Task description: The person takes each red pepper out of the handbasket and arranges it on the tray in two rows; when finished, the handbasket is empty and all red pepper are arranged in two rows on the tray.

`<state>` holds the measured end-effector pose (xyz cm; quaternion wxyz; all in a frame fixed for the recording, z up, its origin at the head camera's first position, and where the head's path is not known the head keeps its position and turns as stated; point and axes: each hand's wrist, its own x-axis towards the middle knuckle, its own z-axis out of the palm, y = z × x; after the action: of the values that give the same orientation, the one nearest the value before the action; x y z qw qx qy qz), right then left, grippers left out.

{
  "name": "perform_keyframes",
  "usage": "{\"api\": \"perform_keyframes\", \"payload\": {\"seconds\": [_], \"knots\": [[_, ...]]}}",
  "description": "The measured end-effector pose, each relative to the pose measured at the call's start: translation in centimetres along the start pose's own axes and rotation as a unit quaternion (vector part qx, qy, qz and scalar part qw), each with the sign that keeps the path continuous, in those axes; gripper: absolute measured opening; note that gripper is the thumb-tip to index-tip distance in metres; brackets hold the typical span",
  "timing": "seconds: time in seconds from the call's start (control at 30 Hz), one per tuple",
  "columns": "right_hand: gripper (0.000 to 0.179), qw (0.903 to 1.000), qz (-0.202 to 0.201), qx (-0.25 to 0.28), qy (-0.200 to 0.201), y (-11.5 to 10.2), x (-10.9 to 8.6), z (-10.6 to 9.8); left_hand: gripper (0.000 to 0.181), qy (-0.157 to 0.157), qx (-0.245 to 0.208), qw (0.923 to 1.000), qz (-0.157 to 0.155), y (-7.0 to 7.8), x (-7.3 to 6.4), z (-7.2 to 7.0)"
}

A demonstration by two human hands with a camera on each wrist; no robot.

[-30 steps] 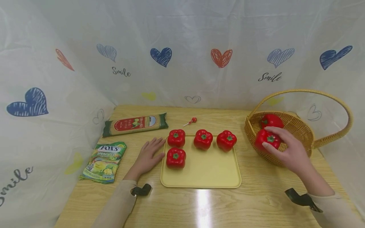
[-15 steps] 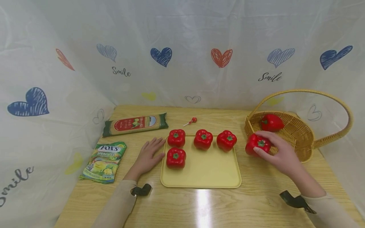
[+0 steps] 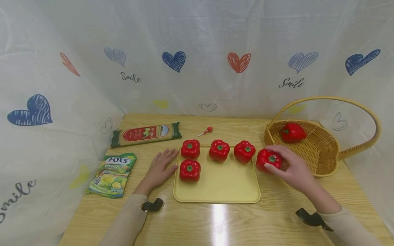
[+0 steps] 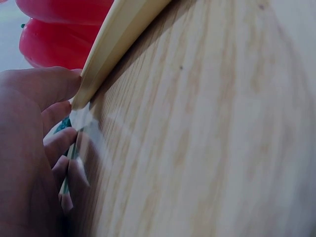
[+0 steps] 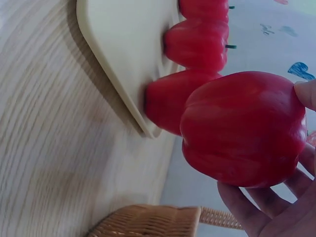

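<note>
My right hand [image 3: 293,171] grips a red bell pepper [image 3: 268,160] with a green stem, held in the air between the yellow tray [image 3: 227,186] and the wicker basket [image 3: 326,147]. In the right wrist view this bell pepper [image 5: 244,129] is pinched between thumb and fingers, above the table. Several red bell peppers, among them one at the tray's right corner [image 3: 244,152], stand stem-up on the tray. Another bell pepper [image 3: 293,132] lies on its side in the basket. My left hand [image 3: 160,171] rests flat on the table, its thumb touching the tray's left rim [image 4: 98,59].
A long Olivoilà packet [image 3: 146,134] lies at the back left, with a green Fox's candy bag [image 3: 113,175] nearer. A red lollipop [image 3: 207,131] lies behind the tray. The basket's tall handle [image 3: 373,119] arches up at the right. A printed curtain [image 3: 197,85] stands behind the table.
My right hand has carried the bell pepper from over the basket leftward, towards the tray's right edge. The left hand and the other peppers stay where they were.
</note>
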<state>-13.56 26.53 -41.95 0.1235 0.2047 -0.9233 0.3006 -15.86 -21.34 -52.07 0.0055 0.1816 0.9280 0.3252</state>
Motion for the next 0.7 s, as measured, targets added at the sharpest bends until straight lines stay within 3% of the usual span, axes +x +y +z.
{"api": "perform_keyframes", "payload": {"seconds": [0.7], "knots": [[0.050, 0.9992, -0.013, 0.018, -0.034, -1.4, 0.1, 2.1, 0.061, -0.003, -0.002, 1.0000, -0.003, 0.3, 0.0, -0.2]]}}
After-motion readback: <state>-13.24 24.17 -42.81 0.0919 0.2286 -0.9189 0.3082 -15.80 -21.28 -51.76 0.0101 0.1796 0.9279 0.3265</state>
